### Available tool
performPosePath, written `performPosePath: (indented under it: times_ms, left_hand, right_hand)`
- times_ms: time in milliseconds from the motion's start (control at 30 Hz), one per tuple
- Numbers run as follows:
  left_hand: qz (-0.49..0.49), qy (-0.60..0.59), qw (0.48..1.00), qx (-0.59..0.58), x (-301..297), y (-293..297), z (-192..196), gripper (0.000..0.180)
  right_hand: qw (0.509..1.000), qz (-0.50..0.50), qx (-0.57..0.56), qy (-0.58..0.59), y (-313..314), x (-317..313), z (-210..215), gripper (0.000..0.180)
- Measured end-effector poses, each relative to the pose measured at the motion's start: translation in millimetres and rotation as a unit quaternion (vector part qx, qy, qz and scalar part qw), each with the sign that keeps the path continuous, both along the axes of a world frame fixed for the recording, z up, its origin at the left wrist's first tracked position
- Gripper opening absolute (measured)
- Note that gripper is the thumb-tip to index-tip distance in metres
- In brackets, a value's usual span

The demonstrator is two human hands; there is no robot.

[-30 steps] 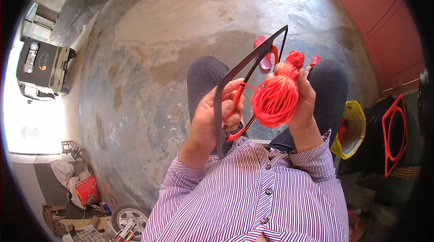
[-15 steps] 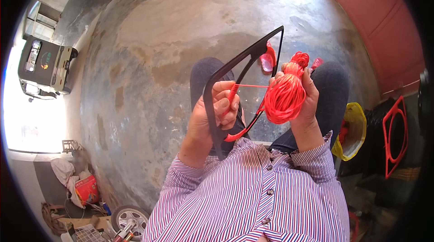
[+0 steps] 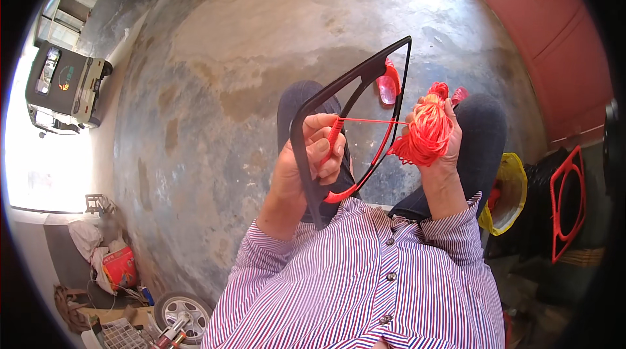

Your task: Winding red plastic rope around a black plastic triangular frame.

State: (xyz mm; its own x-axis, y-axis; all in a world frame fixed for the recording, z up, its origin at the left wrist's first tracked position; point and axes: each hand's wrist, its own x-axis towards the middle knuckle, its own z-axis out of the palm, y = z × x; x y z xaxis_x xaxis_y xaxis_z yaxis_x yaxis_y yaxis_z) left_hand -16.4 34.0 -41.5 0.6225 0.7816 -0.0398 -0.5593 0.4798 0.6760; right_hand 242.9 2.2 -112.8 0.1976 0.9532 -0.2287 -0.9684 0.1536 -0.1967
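Note:
My left hand (image 3: 290, 170) is closed on the inner bar of a black, roughly four-sided frame (image 3: 366, 71), held tilted above my lap. Red cord wrapping (image 3: 335, 132) covers that bar at my fingertips, and more red covers part of the frame's lower edge. From the bar a taut red strand (image 3: 373, 120) crosses the opening to a bundle of red cord (image 3: 429, 129). Closed round this bundle is my right hand (image 3: 454, 144), to the right of the frame. The bundle's loops hang loosely and hide several of its fingers.
On the floor beyond the frame shows a pink-red slipper (image 3: 387, 89). At my right stand a yellow-rimmed bag (image 3: 515, 196) and a red frame (image 3: 556, 218) against black ones. A wheel (image 3: 184, 310) and a basket (image 3: 122, 336) lie lower left; a three-wheeled vehicle (image 3: 68, 85) stands outside.
My right hand has moved to the right with the cord bundle and turned it, so the strand stretches longer across the frame. The left hand and black frame have hardly moved.

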Motion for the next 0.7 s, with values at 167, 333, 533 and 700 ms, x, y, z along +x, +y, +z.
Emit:
performPosePath:
  times_ms: [167, 333, 533, 700]
  left_hand:
    - [-0.008, -0.023, 0.999, -0.041, -3, 2, 4, 0.04]
    - [-0.094, -0.033, 0.993, -0.069, -8, 5, 8, 0.048]
    - [-0.11, 0.021, 0.994, -0.002, 8, -7, 15, 0.047]
    - [-0.083, 0.073, 0.994, 0.007, 23, -14, 34, 0.042]
  right_hand:
    - [0.991, 0.105, -0.049, -0.066, -13, -13, 14, 0.042]
    - [0.958, 0.131, -0.041, -0.252, -9, -45, 23, 0.032]
    - [0.95, 0.113, -0.048, -0.286, -3, -38, 25, 0.03]
    - [0.959, 0.146, -0.029, -0.239, 13, -54, 26, 0.026]
